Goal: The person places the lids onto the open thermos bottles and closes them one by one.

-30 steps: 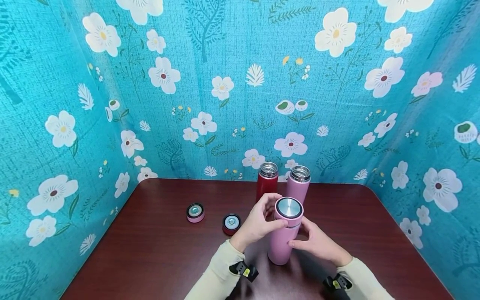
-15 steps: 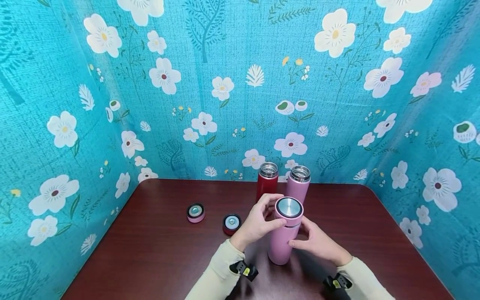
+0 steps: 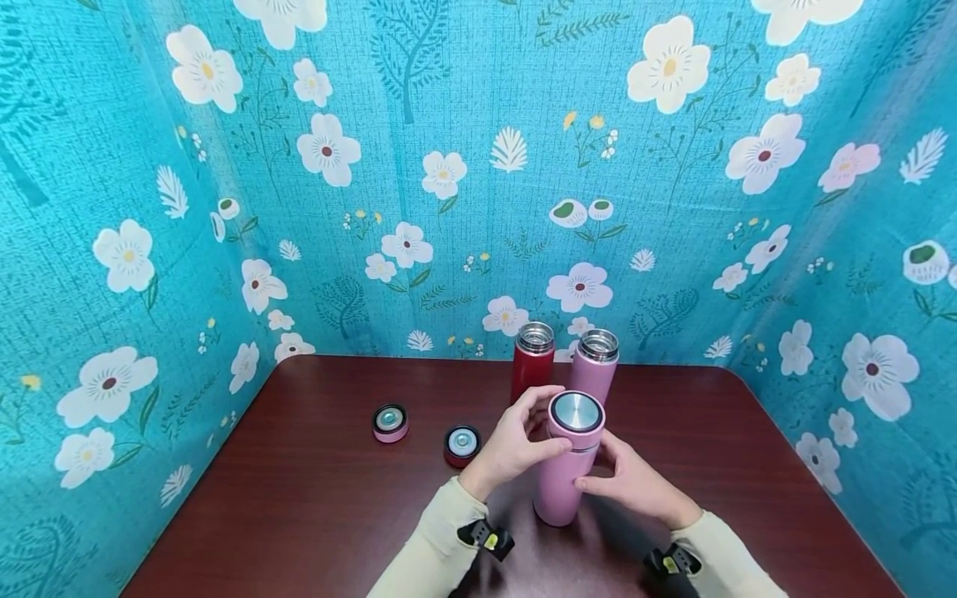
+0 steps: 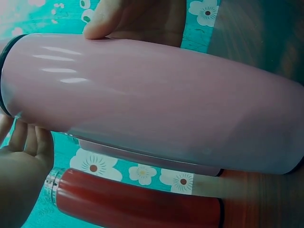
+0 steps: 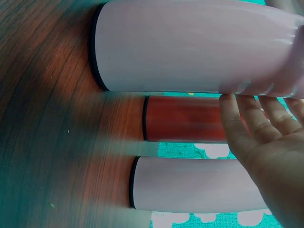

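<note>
A pink bottle (image 3: 566,465) is stood upright on the dark wooden table (image 3: 314,507), near its front edge and between the two hands. Its pink lid (image 3: 576,418), topped with a round metal disc, is seated on the bottle's neck. The lid is gripped from the left by the left hand (image 3: 516,444), whose thumb and fingers are curled round its rim. The bottle's body is held lower down by the right hand (image 3: 635,486), with the fingers laid against its right side and the thumb pressed to its front; in the right wrist view those fingers (image 5: 247,123) are seen touching the pink wall. Just behind the held bottle, two more bottles are stood side by side with their steel mouths uncovered: a red bottle (image 3: 532,365) on the left and a second pink bottle (image 3: 594,370) on the right. Two loose lids are laid on the table to the left, well apart from the bottles: a pink lid (image 3: 390,423) farther left and a red lid (image 3: 462,446) nearer the left hand.
</note>
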Tool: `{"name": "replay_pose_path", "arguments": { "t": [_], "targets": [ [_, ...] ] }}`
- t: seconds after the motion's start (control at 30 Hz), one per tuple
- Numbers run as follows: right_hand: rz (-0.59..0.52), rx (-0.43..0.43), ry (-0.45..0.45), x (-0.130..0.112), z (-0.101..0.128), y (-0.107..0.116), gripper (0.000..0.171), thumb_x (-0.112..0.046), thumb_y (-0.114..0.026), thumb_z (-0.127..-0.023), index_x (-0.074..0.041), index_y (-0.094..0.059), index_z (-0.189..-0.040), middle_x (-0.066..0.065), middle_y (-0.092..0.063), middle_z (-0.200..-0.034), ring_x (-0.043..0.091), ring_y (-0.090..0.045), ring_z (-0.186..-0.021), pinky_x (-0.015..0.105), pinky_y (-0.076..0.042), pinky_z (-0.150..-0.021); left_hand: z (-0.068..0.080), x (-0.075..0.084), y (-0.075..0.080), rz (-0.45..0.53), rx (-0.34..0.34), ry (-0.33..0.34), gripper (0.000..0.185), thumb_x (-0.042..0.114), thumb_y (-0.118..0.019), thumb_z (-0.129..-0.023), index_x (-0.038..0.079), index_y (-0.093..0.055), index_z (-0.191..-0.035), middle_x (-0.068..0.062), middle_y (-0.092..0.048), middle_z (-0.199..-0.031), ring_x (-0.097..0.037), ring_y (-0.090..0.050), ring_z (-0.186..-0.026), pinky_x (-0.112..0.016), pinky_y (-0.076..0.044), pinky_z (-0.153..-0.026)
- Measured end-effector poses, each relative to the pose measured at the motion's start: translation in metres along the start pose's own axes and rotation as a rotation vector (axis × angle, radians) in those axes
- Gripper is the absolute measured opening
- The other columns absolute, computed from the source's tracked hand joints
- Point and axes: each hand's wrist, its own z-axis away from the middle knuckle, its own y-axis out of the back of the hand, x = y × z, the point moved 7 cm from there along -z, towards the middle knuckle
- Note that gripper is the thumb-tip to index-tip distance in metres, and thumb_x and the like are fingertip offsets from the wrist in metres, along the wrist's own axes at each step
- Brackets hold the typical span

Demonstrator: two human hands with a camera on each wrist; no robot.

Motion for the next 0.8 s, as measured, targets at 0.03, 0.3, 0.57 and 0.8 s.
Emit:
{"name": "replay_pose_path", "arguments": {
  "t": [0.03,0.3,0.57,0.8],
  "targets": [
    [0.000,0.000,0.002,-0.0002,-0.0001,0.0001,0.068,-0.007,-0.068,-0.085,-0.017,-0.034,-0.144,0.009,-0.047,-0.136,0.018,-0.054,-0.115,0.036,-0.047,-0.091,0.0001,0.0007,0.0000,-0.015,0.006,-0.010,0.060,0.020,-0.069,-0.084,0.012,-0.042,-0.136,-0.005,-0.055,-0.124,-0.014,-0.052,-0.111,-0.033,-0.043,-0.095],
    [0.003,0.001,0.013,-0.0026,0.0001,-0.0002,0.068,-0.006,-0.068,-0.086,-0.016,-0.034,-0.144,0.010,-0.047,-0.136,0.017,-0.054,-0.115,0.034,-0.047,-0.090,-0.0006,0.0037,0.0010,-0.082,0.038,-0.064,0.058,0.019,-0.072,-0.083,0.010,-0.045,-0.133,-0.001,-0.054,-0.122,-0.014,-0.053,-0.108,-0.033,-0.047,-0.090],
    [0.002,0.002,0.037,-0.0042,0.0002,-0.0011,0.070,-0.005,-0.069,-0.085,-0.015,-0.033,-0.144,0.011,-0.046,-0.137,0.017,-0.052,-0.117,0.034,-0.047,-0.091,-0.0012,0.0051,0.0016,-0.109,0.076,-0.067,0.056,0.019,-0.074,-0.081,0.014,-0.048,-0.131,0.001,-0.056,-0.120,-0.014,-0.055,-0.104,-0.033,-0.050,-0.084],
    [0.006,-0.004,0.011,-0.0039,0.0000,-0.0007,0.071,-0.008,-0.069,-0.086,-0.017,-0.031,-0.145,0.009,-0.045,-0.138,0.018,-0.052,-0.118,0.036,-0.046,-0.092,0.0017,0.0102,0.0012,-0.044,0.036,-0.035,0.056,0.019,-0.070,-0.084,0.012,-0.046,-0.134,-0.005,-0.057,-0.122,-0.014,-0.054,-0.108,-0.034,-0.046,-0.092]
  ]
}}
